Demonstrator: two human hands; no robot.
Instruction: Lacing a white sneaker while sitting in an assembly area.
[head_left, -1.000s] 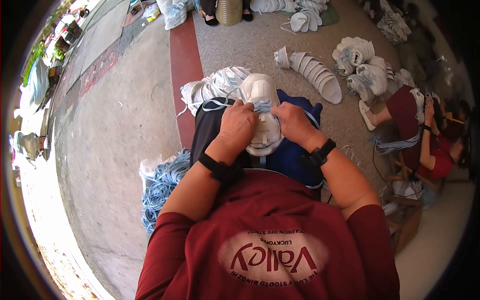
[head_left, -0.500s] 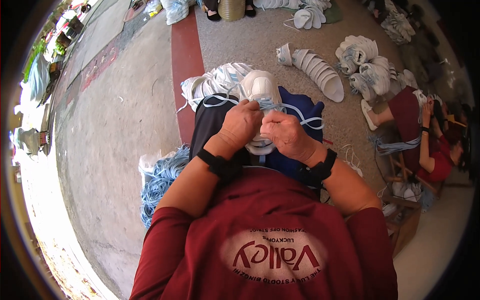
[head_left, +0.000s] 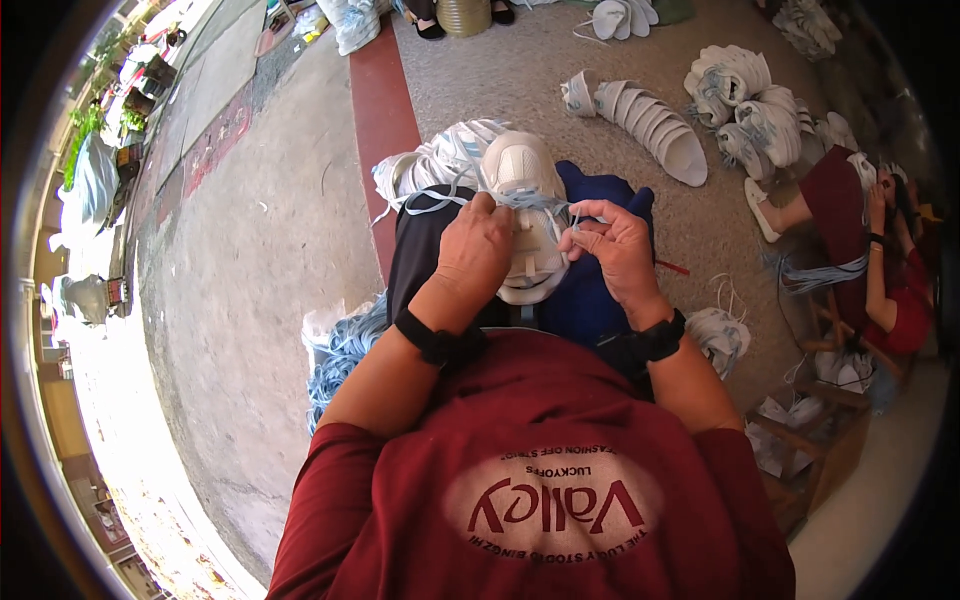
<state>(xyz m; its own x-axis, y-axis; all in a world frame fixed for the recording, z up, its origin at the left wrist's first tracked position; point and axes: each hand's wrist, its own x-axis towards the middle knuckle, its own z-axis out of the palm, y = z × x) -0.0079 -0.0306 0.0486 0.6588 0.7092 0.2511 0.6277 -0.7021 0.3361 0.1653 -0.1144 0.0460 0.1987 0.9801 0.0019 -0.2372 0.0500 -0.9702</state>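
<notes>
A white shoe upper (head_left: 530, 268) lies across my lap with its toe pointing away from me. Light blue shoelace (head_left: 436, 198) crosses its middle and trails out on the left. My left hand (head_left: 478, 246) is closed at the shoe's left edge, fingertips on the lace and partly hidden behind the knuckles. On the other edge, my right hand (head_left: 616, 246) pinches a lace strand between thumb and forefinger, its other fingers loosely curled. Beyond my left knee rests a stack of nested white uppers (head_left: 442, 155), touching the shoe's toe.
A bundle of blue laces (head_left: 345, 345) lies by my left side. Curved rows of white uppers (head_left: 655, 130) and piled ones (head_left: 750, 120) lie on the floor ahead right. Another person (head_left: 890, 265) sits at the far right, beside a wooden stool (head_left: 835, 440).
My hands have moved apart; the right one has shifted right and its fingers have loosened into a pinch. The long lace loop on the right no longer shows. The view has turned slightly.
</notes>
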